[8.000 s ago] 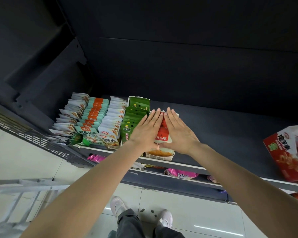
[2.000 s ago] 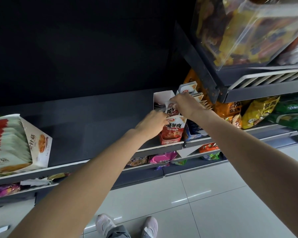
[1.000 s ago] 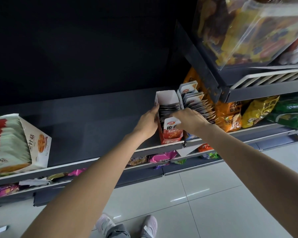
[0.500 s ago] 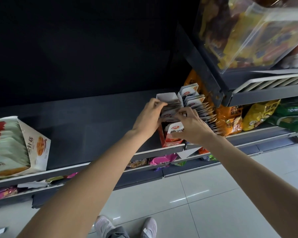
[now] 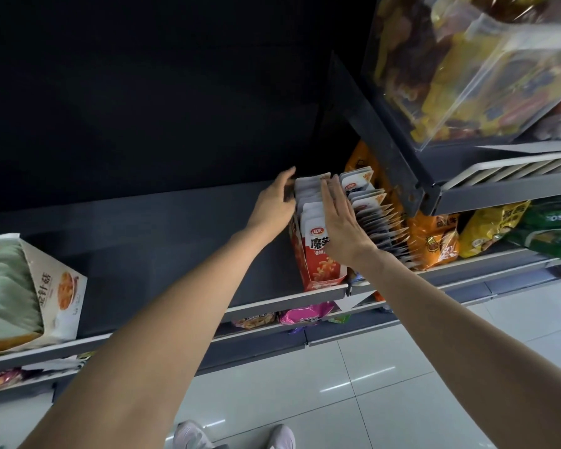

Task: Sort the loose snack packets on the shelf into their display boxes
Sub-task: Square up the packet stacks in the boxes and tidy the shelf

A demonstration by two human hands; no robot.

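the red display box (image 5: 319, 270) stands at the front edge of the dark shelf (image 5: 175, 228), filled with a row of white-topped snack packets (image 5: 310, 205) standing on edge. the left hand (image 5: 274, 204) is against the box's left wall near its back, fingers reaching toward the far end; whether they curl on the cardboard cannot be told, since the tips blur and the box hides part of them. the right hand (image 5: 339, 222) lies flat with straight fingers held together, pressing on the right side of the packet row and covering part of the front packet's printing. just to the right, a second row of packets (image 5: 373, 215) fans out, its own box hidden behind the right wrist. far left on the shelf, a white and orange box (image 5: 51, 286) is cut off by the frame edge. orange and yellow bags (image 5: 434, 241) sit further right.
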